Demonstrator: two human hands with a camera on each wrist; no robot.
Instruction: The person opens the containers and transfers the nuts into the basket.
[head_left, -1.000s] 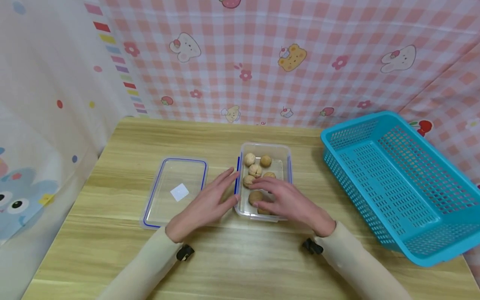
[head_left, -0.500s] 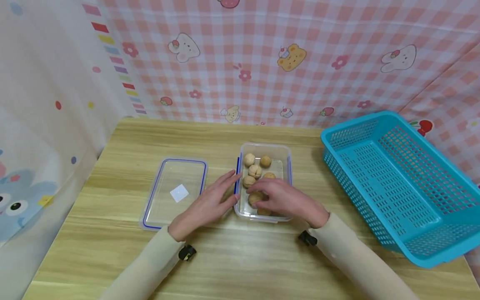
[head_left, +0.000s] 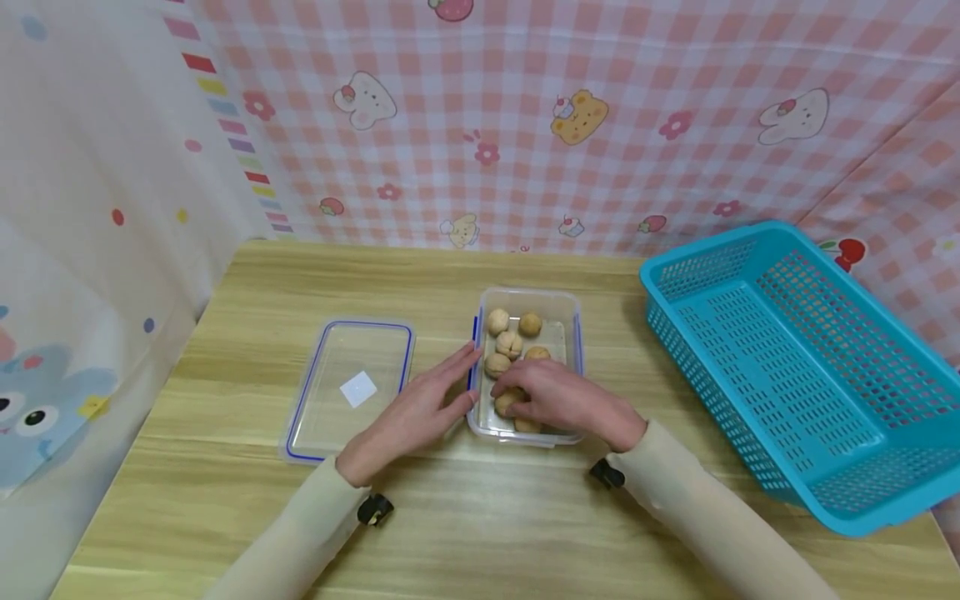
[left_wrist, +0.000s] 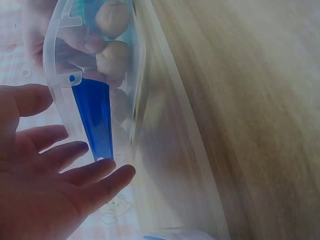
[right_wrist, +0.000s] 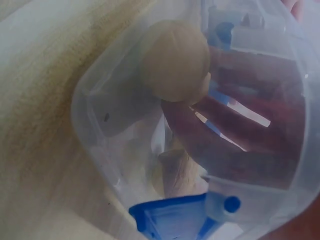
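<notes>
A clear plastic box with blue side latches stands uncovered on the table, several walnuts inside. My right hand reaches into it, thumb and fingers curled around a walnut near the front. Another walnut lies just below that hand; the right wrist view shows a walnut close to the box wall, with the fingers seen through the plastic. Against the box's left side, my left hand rests its spread fingertips, beside the blue latch.
Left of the box lies its clear lid with a blue seal and a white square label. A blue perforated basket stands at the right of the wooden table. Printed curtains hang behind.
My right hand has moved slightly left and down inside the box, and its fingers have closed in around the front walnut. My left hand stays at the box's left side.
</notes>
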